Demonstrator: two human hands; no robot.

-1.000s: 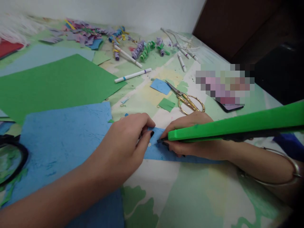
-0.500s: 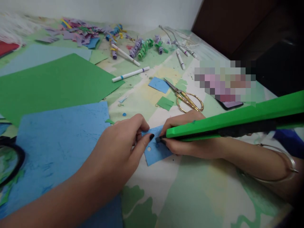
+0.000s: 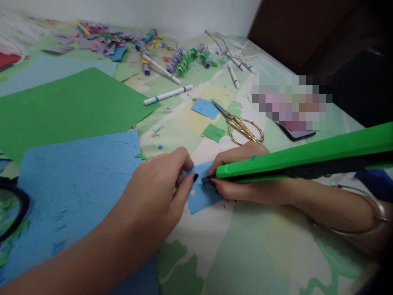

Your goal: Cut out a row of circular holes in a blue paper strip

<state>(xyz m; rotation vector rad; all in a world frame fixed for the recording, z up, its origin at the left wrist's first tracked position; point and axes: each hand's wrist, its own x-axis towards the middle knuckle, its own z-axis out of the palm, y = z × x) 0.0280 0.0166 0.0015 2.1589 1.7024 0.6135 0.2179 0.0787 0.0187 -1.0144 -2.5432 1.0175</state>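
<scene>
My left hand (image 3: 159, 186) pinches the left edge of a small blue paper piece (image 3: 202, 196) lying on the patterned tablecloth (image 3: 245, 246). One round hole shows in the paper near my thumb. My right hand (image 3: 245, 176) is closed round a long green hole punch (image 3: 301, 157), whose black tip sits over the paper's top edge. A bangle rings my right forearm.
A large blue sheet (image 3: 76, 184) and a green sheet (image 3: 67, 106) lie to the left. Gold scissors (image 3: 242, 125), small blue and green scraps, white markers (image 3: 167, 94) and curled paper strips lie beyond my hands. A phone (image 3: 296, 133) lies on the right.
The blue paper piece was turned and pulled in, now showing a punched hole. The punch tip stays on its edge. The view shifted slightly.
</scene>
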